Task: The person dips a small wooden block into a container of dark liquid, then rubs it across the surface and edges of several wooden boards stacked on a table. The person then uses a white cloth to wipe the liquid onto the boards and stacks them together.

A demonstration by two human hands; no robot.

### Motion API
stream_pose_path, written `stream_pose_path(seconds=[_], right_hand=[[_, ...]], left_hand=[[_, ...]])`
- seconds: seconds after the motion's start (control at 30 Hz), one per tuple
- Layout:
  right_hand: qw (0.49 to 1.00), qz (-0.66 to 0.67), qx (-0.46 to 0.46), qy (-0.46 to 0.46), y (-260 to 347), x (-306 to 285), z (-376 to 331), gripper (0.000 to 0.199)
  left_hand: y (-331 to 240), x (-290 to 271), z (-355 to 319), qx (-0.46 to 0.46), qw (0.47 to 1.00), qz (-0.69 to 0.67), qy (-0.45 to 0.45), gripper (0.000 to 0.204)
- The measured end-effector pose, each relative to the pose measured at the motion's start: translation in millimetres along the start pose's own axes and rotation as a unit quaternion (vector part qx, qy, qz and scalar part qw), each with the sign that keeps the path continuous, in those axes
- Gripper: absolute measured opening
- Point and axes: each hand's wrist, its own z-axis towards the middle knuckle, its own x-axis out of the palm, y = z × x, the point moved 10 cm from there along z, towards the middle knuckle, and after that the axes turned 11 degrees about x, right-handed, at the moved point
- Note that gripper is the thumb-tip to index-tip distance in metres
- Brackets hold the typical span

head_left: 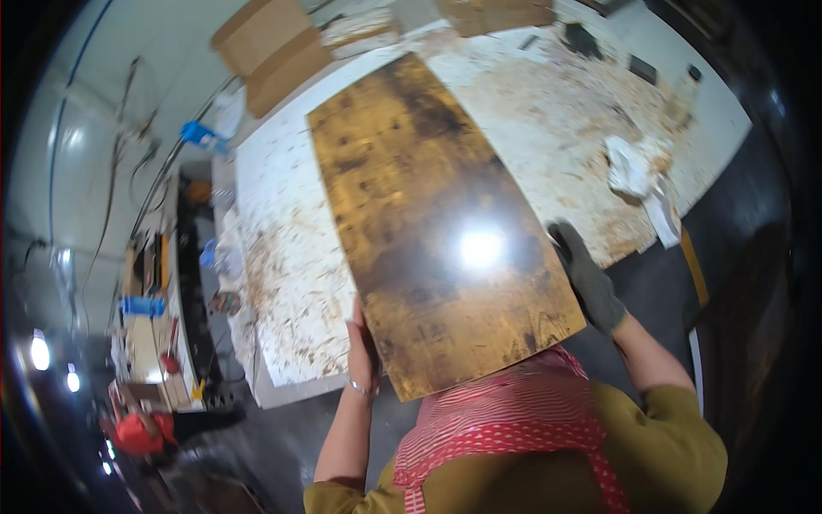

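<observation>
The bare left hand (363, 353) and the grey-gloved right hand (591, 281) grasp with their fingers the opposite long edges of the glossy, mottled gold-brown flat panel (428, 214) over the white stained tabletop (287, 265), probably keeping its face untouched.

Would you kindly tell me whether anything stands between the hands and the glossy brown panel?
Only the grey glove on the right hand; nothing else visible stands in the way. The bare left hand is at the left edge of the brown panel, the gloved one at its right edge. The underside is hidden.
</observation>
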Motion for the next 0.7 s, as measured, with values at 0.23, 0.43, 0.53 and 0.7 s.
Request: stream_pose_path(seconds=[0.23,0.43,0.53,0.7], right_hand=[[0.913,-0.384,-0.132,0.042,28,22,-66,0.072],[0.896,-0.410,-0.170,-0.021,30,27,-48,0.067],[0.891,-0.413,-0.189,-0.004,35,28,-44,0.070],[0.910,-0.396,-0.124,0.014,6,14,-55,0.077]], left_hand=[[-19,30,-100,0.167,0.928,0.323,0.078,0.082],[-14,12,-87,0.224,0.928,0.293,-0.055,0.065],[-13,7,-80,0.229,0.930,0.282,-0.045,0.074],[-5,18,-91,0.174,0.946,0.268,0.055,0.094]])
